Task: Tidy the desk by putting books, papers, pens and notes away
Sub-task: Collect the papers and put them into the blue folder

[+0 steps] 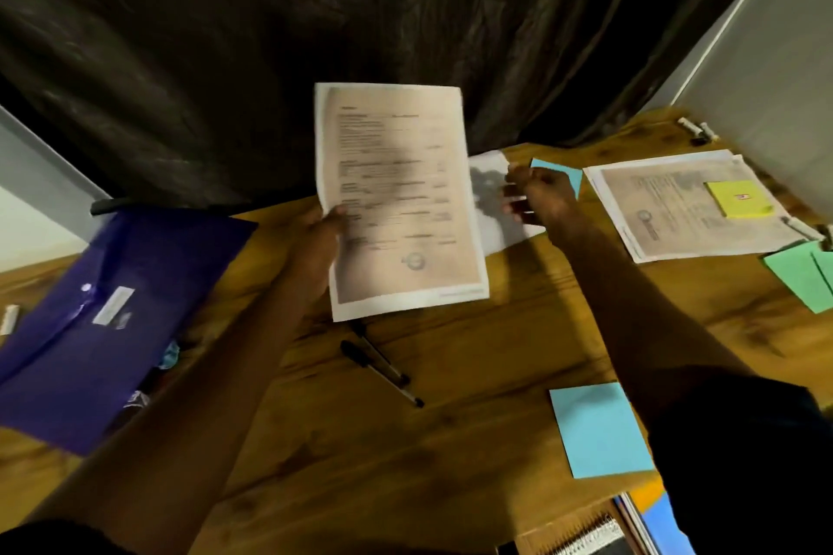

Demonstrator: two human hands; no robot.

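Head view of a desk being tidied: a dark curtain hangs behind the wooden desk, where a purple folder lies flat at the far left. The left hand pinches a printed sheet by its left edge, thumb on the face, holding it upright above the desk with its long axis running away from the person. A stack of papers sits at the right, topped by a yellow note. Between the two, a white sheet lies flat, partly hidden behind the held page. The right hand is over its right edge with fingers curled, though blur hides whether they have pinched it. That sheet is directly under the right hand and across the raised page from the left, so the pick-up likely falls to the right hand. A blue note and two pens wait nearer the person.
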